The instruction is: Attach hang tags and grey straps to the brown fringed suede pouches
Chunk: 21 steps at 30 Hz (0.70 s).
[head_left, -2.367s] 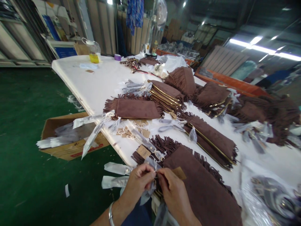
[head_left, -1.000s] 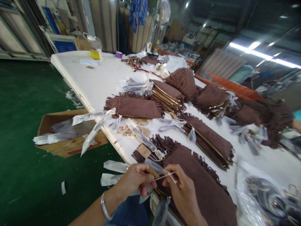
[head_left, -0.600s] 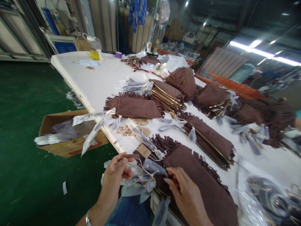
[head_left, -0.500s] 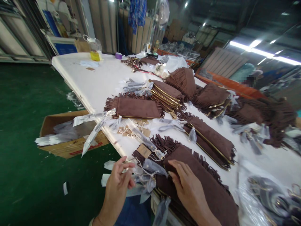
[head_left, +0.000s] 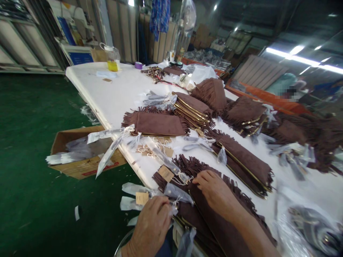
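A stack of brown fringed pouches (head_left: pixel 211 214) with gold zips lies at the table's near edge. My right hand (head_left: pixel 217 192) rests across the top pouch, its fingers bent and closed at the zipped edge. My left hand (head_left: pixel 154 221) is closed beside the stack, over plastic-wrapped straps (head_left: pixel 131 203) that hang past the table edge; what its fingertips grip is hidden. A tan card tag (head_left: pixel 142 198) shows just above my left hand. Another tan tag (head_left: pixel 166 173) on white string lies on the fringe near my right fingertips.
The white table (head_left: pixel 91 85) holds more brown pouches (head_left: pixel 160 124), loose string tags (head_left: pixel 155 147) and a clear plastic bag (head_left: pixel 302 221) at right. An open cardboard box (head_left: pixel 88 167) with wrapped pieces stands left on the green floor. A person (head_left: pixel 289 87) is in the background.
My left hand has moved right and down, its spread fingers now curled. My right hand has moved slightly up, its fingers at the pouch edge. A tan tag now shows by the left hand.
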### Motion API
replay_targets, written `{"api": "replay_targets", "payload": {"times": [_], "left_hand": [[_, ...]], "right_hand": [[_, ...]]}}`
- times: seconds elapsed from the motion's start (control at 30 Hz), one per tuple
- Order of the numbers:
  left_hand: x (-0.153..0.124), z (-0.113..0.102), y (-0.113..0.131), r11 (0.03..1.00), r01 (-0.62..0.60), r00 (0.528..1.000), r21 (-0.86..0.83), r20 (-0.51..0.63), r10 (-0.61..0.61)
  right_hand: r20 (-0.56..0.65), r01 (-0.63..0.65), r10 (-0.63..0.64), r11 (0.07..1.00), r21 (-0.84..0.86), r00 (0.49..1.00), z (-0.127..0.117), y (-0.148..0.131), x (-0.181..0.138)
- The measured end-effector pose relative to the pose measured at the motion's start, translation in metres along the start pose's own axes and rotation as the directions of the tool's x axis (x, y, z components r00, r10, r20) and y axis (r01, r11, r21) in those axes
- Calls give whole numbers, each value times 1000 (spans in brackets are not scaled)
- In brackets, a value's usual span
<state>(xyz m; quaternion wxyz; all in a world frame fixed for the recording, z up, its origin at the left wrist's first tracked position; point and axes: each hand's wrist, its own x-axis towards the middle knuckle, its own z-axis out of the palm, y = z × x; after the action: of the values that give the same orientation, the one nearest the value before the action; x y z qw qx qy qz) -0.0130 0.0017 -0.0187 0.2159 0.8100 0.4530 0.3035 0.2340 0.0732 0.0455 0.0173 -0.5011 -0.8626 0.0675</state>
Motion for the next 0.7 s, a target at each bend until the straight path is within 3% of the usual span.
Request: {"api": "replay_targets", "payload": {"times": [0.1,0.23,0.4,0.6,0.7], "left_hand": [[6,-10,3,1000,4,999,-3,39,-4],[27,-25,7,1000,-2,984,29,176,-3],[54,-32,3,993,-81,945,89,323,48],[81,-35,15,978,-198,946,68,273,173],[98,-38,23,951,-302,938,64,200,284]], "right_hand": [[2,-28,28,996,85,1000,2,-1,-5],[-19,-78,82,983,166,996,2,-15,-16],[1,-81,82,987,135,997,11,-32,-25],[-91,-223,231,971,90,969,17,-26,-24],[-258,-364,380,925,110,888,15,-17,-29]]}}
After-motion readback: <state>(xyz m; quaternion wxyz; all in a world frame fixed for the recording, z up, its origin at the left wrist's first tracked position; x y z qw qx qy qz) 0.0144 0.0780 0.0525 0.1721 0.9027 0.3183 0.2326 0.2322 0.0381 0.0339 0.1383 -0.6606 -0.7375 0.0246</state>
